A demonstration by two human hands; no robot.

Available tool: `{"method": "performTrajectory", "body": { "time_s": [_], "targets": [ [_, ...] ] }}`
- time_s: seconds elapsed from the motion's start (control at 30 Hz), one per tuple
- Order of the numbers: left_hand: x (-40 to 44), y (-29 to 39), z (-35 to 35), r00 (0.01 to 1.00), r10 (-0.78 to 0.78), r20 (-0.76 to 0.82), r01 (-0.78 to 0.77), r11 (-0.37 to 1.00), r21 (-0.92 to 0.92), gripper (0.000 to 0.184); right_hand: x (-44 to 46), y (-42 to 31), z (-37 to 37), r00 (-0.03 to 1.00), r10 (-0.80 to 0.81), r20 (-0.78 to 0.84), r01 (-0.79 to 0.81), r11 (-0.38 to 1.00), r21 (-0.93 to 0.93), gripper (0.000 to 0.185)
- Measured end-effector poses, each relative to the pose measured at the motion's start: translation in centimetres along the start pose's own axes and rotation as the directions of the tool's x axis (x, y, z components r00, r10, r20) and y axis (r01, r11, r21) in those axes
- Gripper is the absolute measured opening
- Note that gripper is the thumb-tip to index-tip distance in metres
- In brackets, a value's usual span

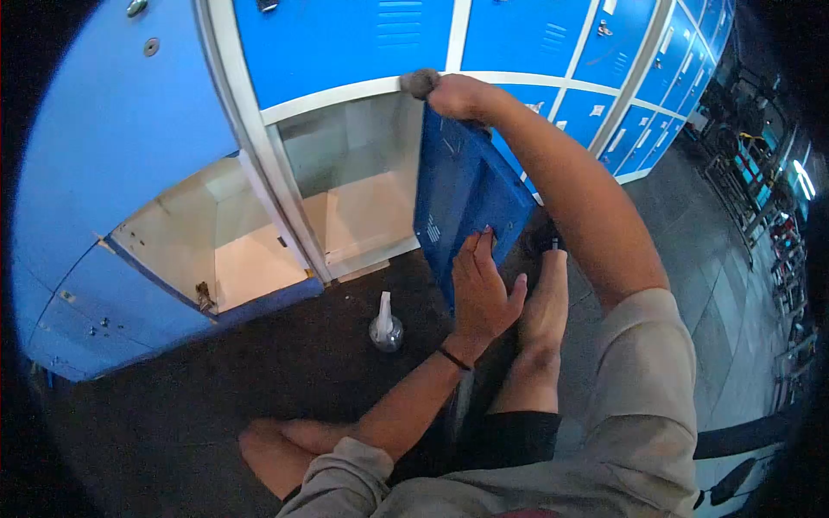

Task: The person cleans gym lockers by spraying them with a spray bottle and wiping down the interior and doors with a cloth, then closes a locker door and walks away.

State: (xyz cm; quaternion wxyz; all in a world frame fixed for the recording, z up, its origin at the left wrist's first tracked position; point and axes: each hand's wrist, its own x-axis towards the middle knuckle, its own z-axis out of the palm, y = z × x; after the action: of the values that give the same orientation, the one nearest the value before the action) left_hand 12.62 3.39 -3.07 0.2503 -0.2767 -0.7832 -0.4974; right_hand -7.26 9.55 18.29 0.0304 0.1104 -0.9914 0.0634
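A blue locker door [466, 186] stands swung open from a lower compartment. My left hand [485, 293] lies against the inner face of this door, its fingers stretched out. Up at the door's top edge, beside the white frame, my right hand [453, 95] is closed around a grey-brown cloth [420, 83]. Behind the door's left side is the open compartment [367, 207] with its pale floor. On the dark floor in front sits a clear spray bottle [386, 331] with a white nozzle.
Another open compartment [250, 263] is at the left, with a small dark object [205, 296] at its front edge. Closed blue lockers [527, 34] run above and to the right. My bent legs frame the near floor. Equipment racks [743, 173] stand far right.
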Motion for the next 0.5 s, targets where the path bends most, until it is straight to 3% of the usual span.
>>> {"method": "performTrajectory", "body": {
  "time_s": [0.13, 0.27, 0.43, 0.5],
  "targets": [
    [0.2, -0.1, -0.5, 0.998, -0.064, 0.012, 0.063, 0.995, 0.077, 0.084, -2.6, -0.2, 1.2, 0.991, 0.016, -0.135, -0.007, 0.998, 0.068, 0.041],
    [0.1, -0.4, -0.8, 0.998, -0.057, 0.015, 0.055, 0.993, 0.107, 0.081, -12.1, -2.3, -0.2, 0.995, 0.034, -0.093, -0.035, 0.999, -0.013, 0.040],
    [0.0, -0.6, -0.7, 0.998, -0.007, -0.067, 0.015, 0.992, 0.128, 0.078, -18.0, -4.9, -0.3, 0.975, 0.207, -0.084, -0.209, 0.978, -0.008, 0.038],
    [-0.1, -0.4, -1.0, 0.999, -0.030, -0.038, 0.034, 0.993, 0.114, 0.080, -14.5, -2.9, 0.6, 0.982, -0.093, -0.166, 0.111, 0.988, 0.105, 0.037]
  ]
}}
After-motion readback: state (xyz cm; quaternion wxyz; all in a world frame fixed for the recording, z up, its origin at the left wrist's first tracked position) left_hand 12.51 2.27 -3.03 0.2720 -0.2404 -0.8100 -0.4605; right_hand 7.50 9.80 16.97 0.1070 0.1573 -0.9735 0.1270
